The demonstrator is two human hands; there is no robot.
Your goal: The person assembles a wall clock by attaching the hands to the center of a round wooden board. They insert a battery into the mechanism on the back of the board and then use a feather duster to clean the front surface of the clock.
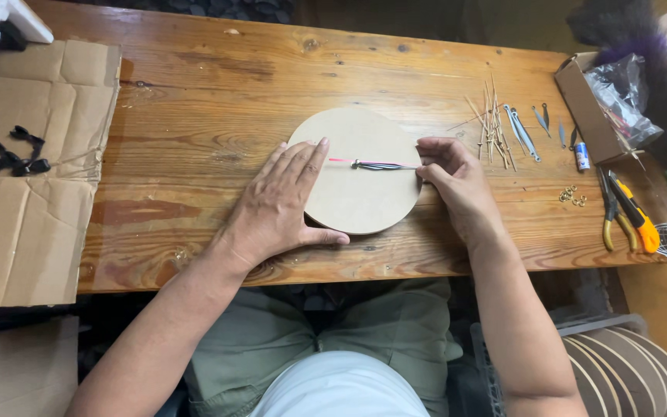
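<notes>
A round tan wooden disc [364,197] lies flat on the wooden table [210,100]. Across its middle runs a thin pink strip with a dark, striped feather-like piece [376,164] on it. My left hand [279,205] rests flat on the disc's left side, fingers spread, fingertips near the pink end. My right hand [453,177] sits at the disc's right edge, its fingers pinched on the right end of the striped piece.
Thin wooden sticks [490,120] and small metal pieces [524,131] lie right of the disc. An open cardboard box [592,108] with a plastic bag, pliers [610,212], a yellow utility knife [638,212] and gold rings [573,195] sit at far right. Flat cardboard [25,208] with black parts covers the left.
</notes>
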